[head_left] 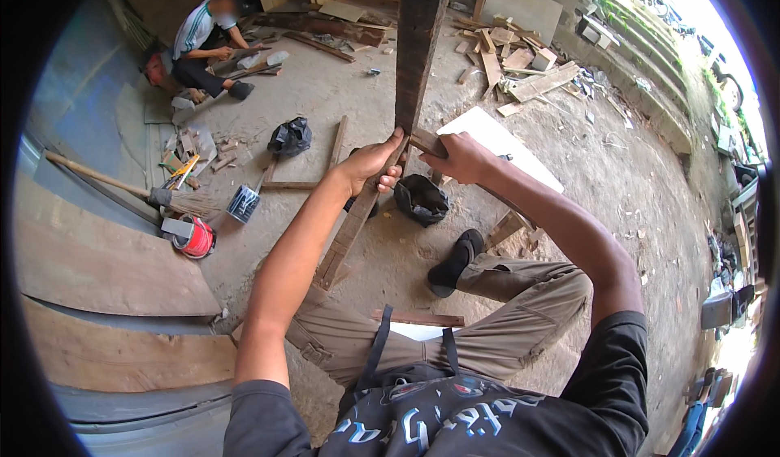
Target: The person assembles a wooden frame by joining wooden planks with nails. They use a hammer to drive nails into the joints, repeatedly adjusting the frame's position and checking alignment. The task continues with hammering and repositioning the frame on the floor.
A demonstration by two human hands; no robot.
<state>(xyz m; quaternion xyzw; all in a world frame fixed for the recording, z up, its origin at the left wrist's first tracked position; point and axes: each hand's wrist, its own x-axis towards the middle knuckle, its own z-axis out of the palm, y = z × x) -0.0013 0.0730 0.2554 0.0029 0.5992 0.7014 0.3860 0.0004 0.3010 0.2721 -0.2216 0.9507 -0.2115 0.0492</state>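
A long dark wooden board [420,47] stands up in front of me, running out past the top of the head view. From the same spot a lighter wooden piece [348,238] slopes down toward my left knee. My left hand [375,167] is wrapped round the wood where these pieces meet. Closed on a wooden bar [426,142] is my right hand [465,158]; the bar's end lies against the joint. My forearm covers part of it. Below my hands sits a black plastic bag [422,200].
Left are a red bucket [193,237], a broom [183,200] and a wooden frame [290,185]. Another black bag [290,136] lies farther back. A co-worker [208,43] sits far left. Scrap wood [524,67] is piled far right; a white sheet [512,147] lies behind my right hand.
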